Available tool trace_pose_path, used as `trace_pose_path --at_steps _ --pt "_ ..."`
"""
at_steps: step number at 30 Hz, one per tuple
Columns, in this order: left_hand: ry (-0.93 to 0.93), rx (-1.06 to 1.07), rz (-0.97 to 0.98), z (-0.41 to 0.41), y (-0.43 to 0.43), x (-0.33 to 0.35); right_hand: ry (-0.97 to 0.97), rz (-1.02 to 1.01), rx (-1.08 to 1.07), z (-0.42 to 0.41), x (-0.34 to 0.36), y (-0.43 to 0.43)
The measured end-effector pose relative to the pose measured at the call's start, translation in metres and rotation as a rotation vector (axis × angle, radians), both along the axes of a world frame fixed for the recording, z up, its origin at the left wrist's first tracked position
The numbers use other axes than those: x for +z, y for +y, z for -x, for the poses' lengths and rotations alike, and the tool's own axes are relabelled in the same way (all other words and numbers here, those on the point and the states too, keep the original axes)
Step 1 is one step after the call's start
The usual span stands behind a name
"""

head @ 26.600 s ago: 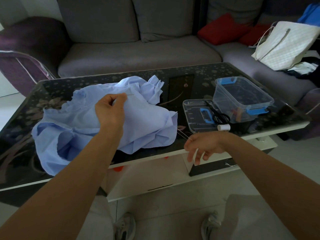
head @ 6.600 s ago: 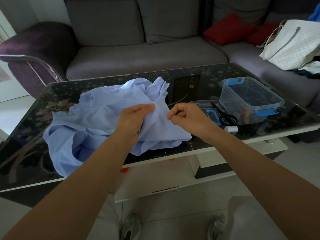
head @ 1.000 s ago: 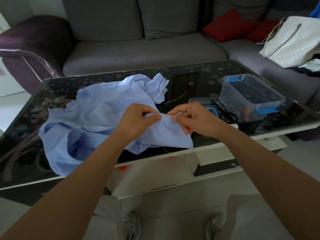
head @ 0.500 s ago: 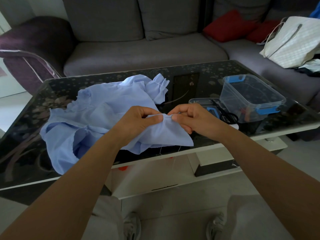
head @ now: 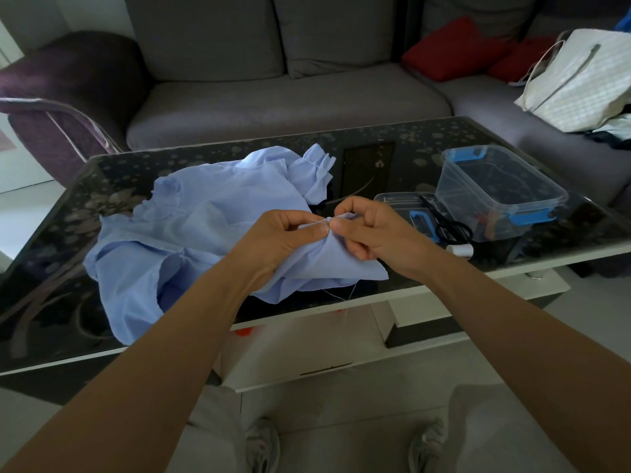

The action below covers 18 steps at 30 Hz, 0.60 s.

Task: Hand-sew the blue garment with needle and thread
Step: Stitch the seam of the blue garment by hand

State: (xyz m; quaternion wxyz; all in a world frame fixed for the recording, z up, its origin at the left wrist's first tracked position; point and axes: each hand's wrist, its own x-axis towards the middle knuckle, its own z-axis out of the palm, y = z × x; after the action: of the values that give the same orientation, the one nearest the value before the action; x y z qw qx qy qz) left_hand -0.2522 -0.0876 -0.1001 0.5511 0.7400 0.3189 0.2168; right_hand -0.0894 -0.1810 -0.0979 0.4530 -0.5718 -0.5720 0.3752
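A crumpled light blue garment lies on the dark glass coffee table. My left hand pinches a raised fold of the cloth at its right end. My right hand pinches the same fold from the right, thumb against the fabric. A thin needle shows as a bright sliver between the two thumbs, poking through the fold. A fine thread hangs below the cloth's lower edge near the table's front.
A clear plastic box with blue clips stands right of my hands, its lid flat beside it with black scissors on top. A white thread spool lies at the table edge. A grey sofa is behind.
Both hands have drawn the fold up tighter between them. The needle tip now shows between the thumbs. The garment's right corner is bunched more.
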Motion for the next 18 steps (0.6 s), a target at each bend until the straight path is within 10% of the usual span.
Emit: trace_pose_path --at_steps 11,18 --pt "-0.170 -0.059 0.204 -0.0047 -0.0023 -0.0026 0.150 -0.070 -0.078 0.0047 -0.0017 0.0045" --pt "-0.165 0.297 0.176 -0.0073 0.0000 -0.0036 0.289 0.029 -0.109 0.0055 -0.0041 0.0048"
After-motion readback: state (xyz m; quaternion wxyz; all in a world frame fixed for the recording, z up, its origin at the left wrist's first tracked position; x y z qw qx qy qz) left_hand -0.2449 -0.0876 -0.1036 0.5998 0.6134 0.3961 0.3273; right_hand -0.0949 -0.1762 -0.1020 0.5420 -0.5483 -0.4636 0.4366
